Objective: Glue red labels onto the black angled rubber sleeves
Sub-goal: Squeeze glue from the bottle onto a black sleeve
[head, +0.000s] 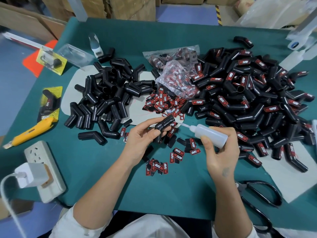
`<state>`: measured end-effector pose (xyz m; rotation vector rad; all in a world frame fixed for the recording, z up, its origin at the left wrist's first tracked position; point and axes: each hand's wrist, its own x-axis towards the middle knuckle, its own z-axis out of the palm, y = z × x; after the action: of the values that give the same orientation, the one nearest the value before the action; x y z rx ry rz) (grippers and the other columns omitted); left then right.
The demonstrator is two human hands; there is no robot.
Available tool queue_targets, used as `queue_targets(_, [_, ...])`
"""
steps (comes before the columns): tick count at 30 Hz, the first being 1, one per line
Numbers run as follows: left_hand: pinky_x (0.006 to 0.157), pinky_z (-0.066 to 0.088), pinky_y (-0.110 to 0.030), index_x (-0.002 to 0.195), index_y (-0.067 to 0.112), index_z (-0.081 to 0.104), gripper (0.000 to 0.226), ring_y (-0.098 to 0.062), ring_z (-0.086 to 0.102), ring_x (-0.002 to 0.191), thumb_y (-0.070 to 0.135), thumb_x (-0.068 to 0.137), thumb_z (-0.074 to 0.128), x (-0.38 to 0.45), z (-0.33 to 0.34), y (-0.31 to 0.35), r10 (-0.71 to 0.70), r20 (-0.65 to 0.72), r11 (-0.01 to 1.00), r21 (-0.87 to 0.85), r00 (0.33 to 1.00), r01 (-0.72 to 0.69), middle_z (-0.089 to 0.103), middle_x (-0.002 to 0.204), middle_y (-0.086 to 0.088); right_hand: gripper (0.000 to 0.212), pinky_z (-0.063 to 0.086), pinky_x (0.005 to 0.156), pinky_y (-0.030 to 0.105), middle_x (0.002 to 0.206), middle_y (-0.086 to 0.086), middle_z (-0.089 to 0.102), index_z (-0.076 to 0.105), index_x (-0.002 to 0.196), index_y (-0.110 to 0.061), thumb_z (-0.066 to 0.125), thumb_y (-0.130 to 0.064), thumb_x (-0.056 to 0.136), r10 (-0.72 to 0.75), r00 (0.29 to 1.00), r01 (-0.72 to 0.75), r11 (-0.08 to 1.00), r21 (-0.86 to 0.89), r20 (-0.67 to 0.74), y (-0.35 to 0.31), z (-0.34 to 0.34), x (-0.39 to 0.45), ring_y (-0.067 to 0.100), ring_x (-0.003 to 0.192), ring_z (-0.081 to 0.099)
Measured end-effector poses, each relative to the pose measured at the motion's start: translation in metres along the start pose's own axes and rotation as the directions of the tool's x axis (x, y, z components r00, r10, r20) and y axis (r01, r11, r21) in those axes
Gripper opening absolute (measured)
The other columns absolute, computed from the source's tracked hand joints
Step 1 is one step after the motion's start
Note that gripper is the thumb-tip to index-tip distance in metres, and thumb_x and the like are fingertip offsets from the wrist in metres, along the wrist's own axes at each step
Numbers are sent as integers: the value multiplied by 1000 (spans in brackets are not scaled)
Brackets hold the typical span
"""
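Note:
My left hand (142, 140) grips a black angled rubber sleeve (163, 124) with a red label (172, 124) against its upper end. My right hand (221, 148) holds a white glue bottle (211, 133); its thin nozzle (186, 125) points left, and its tip touches the sleeve at the label. Loose red labels (177, 154) lie scattered on the green mat between and in front of my hands. A pile of bare black sleeves (106, 93) sits at the left. A larger pile of labelled sleeves (248, 97) fills the right.
Clear bags of labels (176, 71) lie at the back centre. A yellow utility knife (30, 131) and a power strip with a charger (42, 170) sit at the left. Black scissors (262, 191) lie at the front right. Cardboard boxes (130, 6) stand behind the table.

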<state>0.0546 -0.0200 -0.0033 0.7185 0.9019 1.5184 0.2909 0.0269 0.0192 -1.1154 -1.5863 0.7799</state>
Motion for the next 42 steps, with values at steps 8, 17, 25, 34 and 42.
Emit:
queue_targets(8, [98, 57, -32, 133, 13, 71, 43, -39, 69, 121, 25, 93, 79, 0, -2, 0, 5, -1, 1000, -5, 1000, -5, 70, 133, -19, 21, 49, 81, 39, 109, -13, 58, 57, 115, -45, 68, -39, 98, -11, 1000, 11, 1000, 1, 1, -2, 0, 0, 21, 99, 62])
queue_targets(17, [98, 57, -32, 134, 14, 71, 41, -38, 70, 120, 22, 94, 78, 1, -4, -2, 8, 2, 1000, -3, 1000, -8, 71, 132, -18, 21, 49, 80, 38, 109, -17, 57, 57, 114, -34, 69, -36, 97, -12, 1000, 12, 1000, -8, 8, -3, 0, 0, 18, 98, 61])
queue_targets(25, [100, 57, -35, 135, 13, 70, 41, -39, 69, 122, 22, 95, 77, 2, -6, -5, 12, 8, 1000, 19, 1000, -12, 70, 133, -19, 20, 48, 82, 31, 109, -14, 59, 57, 114, -34, 68, -37, 97, -24, 1000, 25, 1000, -8, 12, -3, 0, 1, 15, 99, 62])
queue_targets(34, [101, 56, -35, 138, 12, 67, 42, -42, 67, 123, 21, 98, 74, 3, -10, -8, 23, 22, 998, 63, 999, -24, 69, 135, -20, 22, 50, 82, 38, 110, -20, 57, 56, 114, -48, 67, -39, 97, -47, 999, 48, 999, -14, 25, -6, 0, 1, 17, 100, 62])
queue_targets(42, [102, 56, -37, 138, 11, 67, 43, -41, 68, 123, 21, 97, 76, 2, -6, -4, 27, 24, 998, 59, 999, -28, 67, 137, -21, 21, 49, 82, 37, 110, -22, 58, 56, 114, -40, 67, -39, 97, -45, 998, 46, 999, -19, 46, -6, 1, 1, 21, 100, 62])
